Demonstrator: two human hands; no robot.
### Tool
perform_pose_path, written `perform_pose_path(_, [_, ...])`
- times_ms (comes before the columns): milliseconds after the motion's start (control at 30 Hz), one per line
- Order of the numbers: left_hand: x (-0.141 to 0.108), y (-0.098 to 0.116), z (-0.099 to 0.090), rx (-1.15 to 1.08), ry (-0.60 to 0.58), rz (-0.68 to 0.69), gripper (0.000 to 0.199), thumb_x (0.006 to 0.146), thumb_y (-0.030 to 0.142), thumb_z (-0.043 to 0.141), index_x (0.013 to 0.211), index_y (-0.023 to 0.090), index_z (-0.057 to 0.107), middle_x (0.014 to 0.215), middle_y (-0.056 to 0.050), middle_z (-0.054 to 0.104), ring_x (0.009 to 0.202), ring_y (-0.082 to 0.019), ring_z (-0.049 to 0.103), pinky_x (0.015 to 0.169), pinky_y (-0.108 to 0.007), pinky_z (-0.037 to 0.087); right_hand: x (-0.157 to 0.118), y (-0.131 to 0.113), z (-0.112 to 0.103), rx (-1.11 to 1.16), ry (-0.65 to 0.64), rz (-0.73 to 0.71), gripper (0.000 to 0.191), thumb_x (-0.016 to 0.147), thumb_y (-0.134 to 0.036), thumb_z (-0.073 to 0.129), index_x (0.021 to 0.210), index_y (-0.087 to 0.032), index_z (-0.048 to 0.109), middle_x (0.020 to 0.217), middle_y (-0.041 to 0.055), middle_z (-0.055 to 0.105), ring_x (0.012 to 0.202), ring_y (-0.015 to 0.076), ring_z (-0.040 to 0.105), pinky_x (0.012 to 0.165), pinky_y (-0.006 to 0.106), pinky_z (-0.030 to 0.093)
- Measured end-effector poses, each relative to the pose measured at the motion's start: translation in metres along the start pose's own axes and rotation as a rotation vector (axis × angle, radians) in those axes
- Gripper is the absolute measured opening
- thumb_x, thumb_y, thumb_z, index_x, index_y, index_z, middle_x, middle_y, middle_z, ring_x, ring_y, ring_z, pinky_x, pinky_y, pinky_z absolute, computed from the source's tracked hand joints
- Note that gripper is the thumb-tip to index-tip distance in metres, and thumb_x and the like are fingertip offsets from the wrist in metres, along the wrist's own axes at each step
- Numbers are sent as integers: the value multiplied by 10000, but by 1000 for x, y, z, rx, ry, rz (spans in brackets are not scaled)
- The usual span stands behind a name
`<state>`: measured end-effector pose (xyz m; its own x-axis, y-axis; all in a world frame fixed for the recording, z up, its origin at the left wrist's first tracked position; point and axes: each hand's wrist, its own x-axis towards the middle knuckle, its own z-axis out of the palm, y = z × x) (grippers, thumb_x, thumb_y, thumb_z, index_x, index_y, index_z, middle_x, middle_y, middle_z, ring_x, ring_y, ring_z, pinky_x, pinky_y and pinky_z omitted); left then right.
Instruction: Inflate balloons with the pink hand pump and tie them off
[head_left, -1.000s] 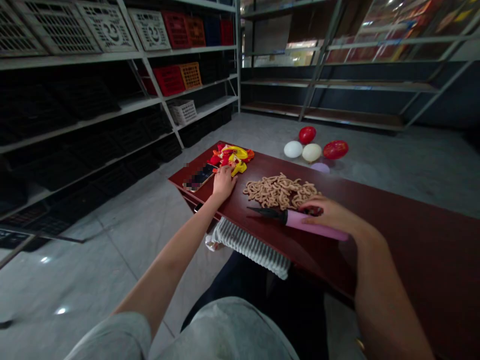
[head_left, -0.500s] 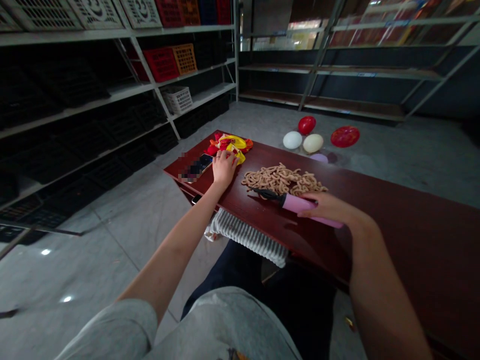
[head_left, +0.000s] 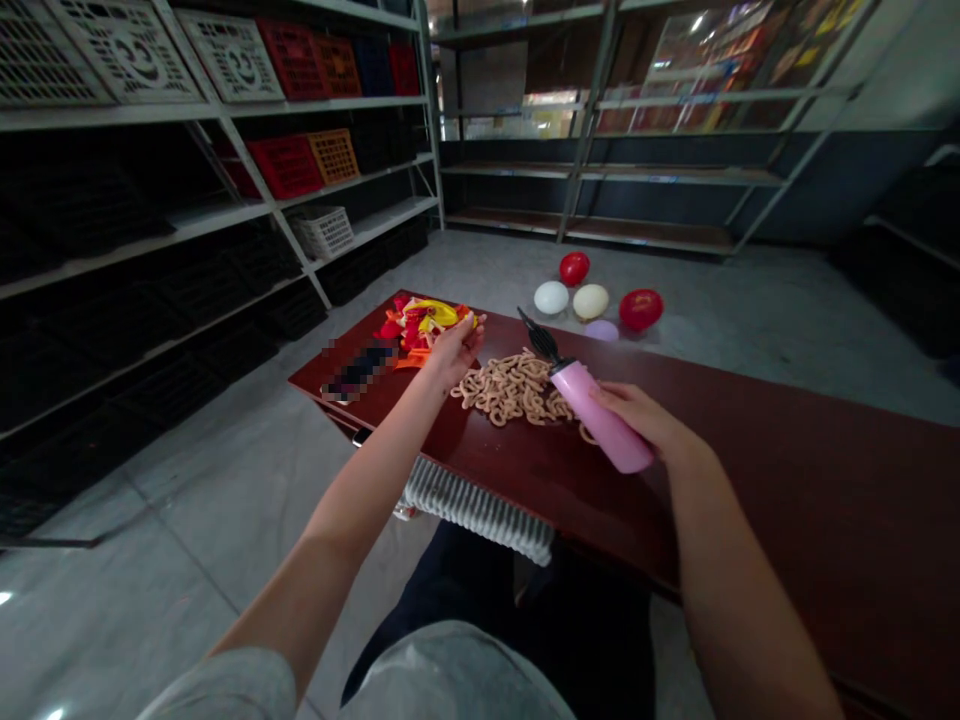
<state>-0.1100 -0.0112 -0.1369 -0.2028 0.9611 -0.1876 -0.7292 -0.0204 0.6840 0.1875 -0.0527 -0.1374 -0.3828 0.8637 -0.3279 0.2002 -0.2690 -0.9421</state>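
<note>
Our right hand wraps the pink pump at one o'clock, its black nozzle angled toward eleven, presumably for steady control; our left hand, at twelve, curls beside limp balloons, though whether it pinches one we cannot tell.

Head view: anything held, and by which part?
The right hand holds the black-nozzled pink cylindrical pump by its barrel; whether the left hand holds anything cannot be told.

Table — limp balloons, tan coils
</note>
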Motion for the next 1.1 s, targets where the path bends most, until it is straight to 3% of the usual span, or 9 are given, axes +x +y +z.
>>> perform_pose_path(100, [11, -12, 20, -115, 5, -135, 155, 929, 16, 541, 859, 86, 661, 751, -46, 697, 586, -57, 632, 579, -131, 534, 1, 0, 4, 196, 50, 36, 328, 808, -443, 724, 997, -200, 612, 771, 48, 721, 579, 189, 668, 542, 339, 590])
perform_pose_path(200, [22, -23, 42, -129, -5, -189, 187, 947, 21, 516, 817, 78, 637, 692, -40, 674, 558, -59, 630, 545, -124, 529, 2, -2, 3, 293, 85, 20, 303, 838, -450, 694, 968, -184, 634, 731, 45, 715, 562, 163, 656, 506, 262, 562])
perform_pose_path(367, [36, -31, 66, -213, -206, -89, 161, 966, 126, 555, 834, 87, 639, 754, -48, 682, 639, -63, 663, 609, -127, 555, 6, -2, -6, 485, 91, -15, 324, 870, -472, 652, 1007, -179, 684, 830, 60, 747, 658, 152, 679, 598, 219, 566])
perform_pose_path(433, [42, -37, 64, -262, -186, -76, 142, 967, 137, 560, 860, 93, 642, 776, -42, 688, 658, -57, 670, 630, -121, 561, 8, 0, -8, 544, 69, -27, 336, 891, -481, 619, 1019, -179, 694, 897, 68, 756, 704, 152, 689, 634, 210, 569])
perform_pose_path(567, [51, -56, 49, -226, -22, -305, 185, 984, 96, 494, 863, 79, 633, 698, -43, 663, 574, -63, 652, 553, -108, 554, 13, 3, -9, 618, 114, 3, 321, 903, -473, 605, 1017, -191, 706, 923, 58, 765, 734, 149, 697, 685, 219, 584])
perform_pose_path(700, [48, -64, 39, -180, -44, -440, 180, 972, 84, 495, 879, 53, 646, 732, -84, 682, 571, -97, 667, 524, -141, 568, 14, 2, -7, 664, 137, 30, 326, 914, -485, 588, 1019, -202, 712, 892, 34, 765, 722, 133, 687, 693, 214, 586])
perform_pose_path(833, [37, -62, 41, -171, -53, -529, 174, 971, 79, 495, 983, 51, 667, 799, -102, 712, 609, -113, 694, 532, -151, 577, 9, -4, -5, 679, 115, 31, 385, 933, -516, 536, 1027, -190, 719, 836, 34, 745, 660, 114, 661, 611, 180, 558])
perform_pose_path(967, [21, -66, 49, -173, -16, -574, 217, 980, 84, 479, 1088, 53, 664, 811, -110, 729, 621, -125, 712, 518, -144, 571, 6, -7, -3, 681, 131, 5, 413, 932, -524, 525, 1053, -178, 715, 848, 40, 737, 665, 117, 652, 625, 187, 556])
perform_pose_path(1100, [6, -74, 58, -224, -57, -632, 265, 993, 123, 472, 1185, 72, 648, 832, -115, 739, 646, -142, 726, 515, -157, 573, 10, -6, -3, 700, 147, -7, 395, 925, -526, 529, 1030, -191, 710, 821, 30, 728, 657, 115, 642, 602, 188, 543])
